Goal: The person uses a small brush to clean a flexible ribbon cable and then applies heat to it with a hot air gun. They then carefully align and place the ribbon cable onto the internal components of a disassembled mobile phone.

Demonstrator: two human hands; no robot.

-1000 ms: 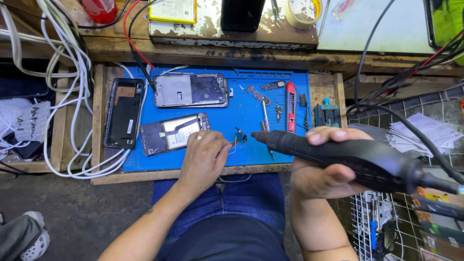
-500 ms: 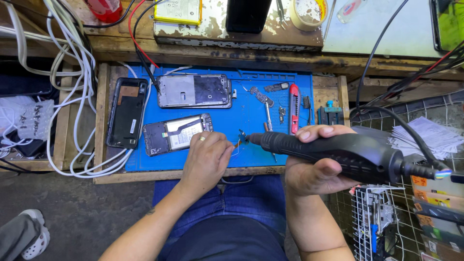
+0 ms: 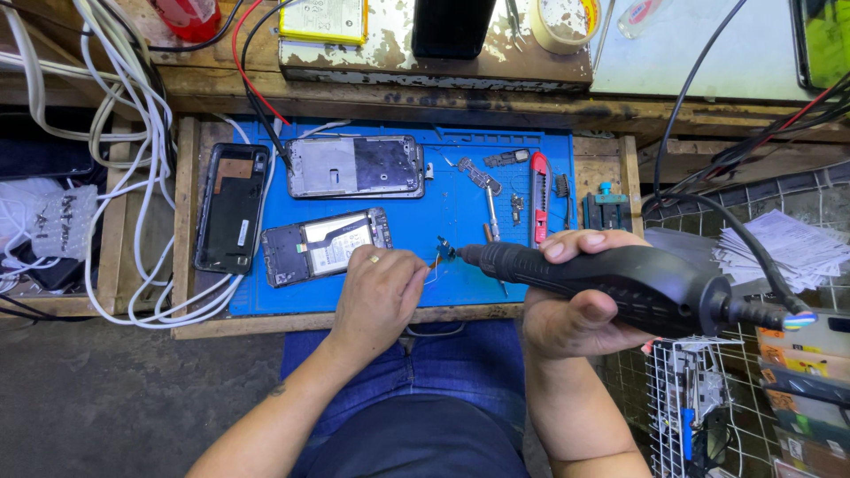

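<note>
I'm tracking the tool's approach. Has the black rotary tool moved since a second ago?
Yes. The black rotary tool has shifted left across the blue mat, its tip now close to the left hand.

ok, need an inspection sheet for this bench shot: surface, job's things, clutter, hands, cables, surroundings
Surface: blue work mat on a worn wooden bench.
Job's things: black rotary tool, tip at a small part pinched at the left fingertips.
Clutter: opened phone, second phone frame, black back cover, red utility knife, tweezers, small black clamp, tape roll.
Hands: left hand rests on the mat holding the part; right hand grips the tool.
Cables: white bundle looped at the left; red and black leads to the frame; tool cord runs right.
Surroundings: wire rack, paper stack, concrete floor.
</note>
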